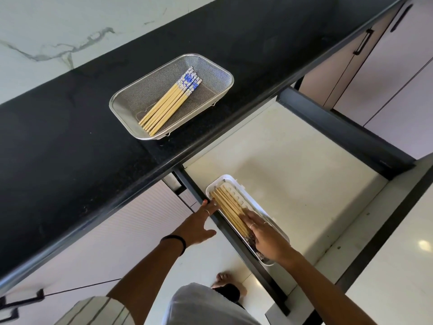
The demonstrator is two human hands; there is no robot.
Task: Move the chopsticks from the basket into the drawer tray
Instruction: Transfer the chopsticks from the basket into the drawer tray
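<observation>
Both arms reached forward and down into the open drawer. The right hand lay flat, fingers straight and close together, pressing on the chopsticks in the tray — about six of them, inside the white tray at the drawer's left edge. The left hand, fingers extended and slightly apart, touched the drawer's dark left side rail. One mesh basket sat near the counter's front edge, holding the chopsticks in the basket — roughly seven, blue-patterned ends pointing away.

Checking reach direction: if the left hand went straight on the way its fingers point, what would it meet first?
Probably the dark drawer side rail at its fingertips; the left hand looks about touching it, though depth is unclear.
</observation>
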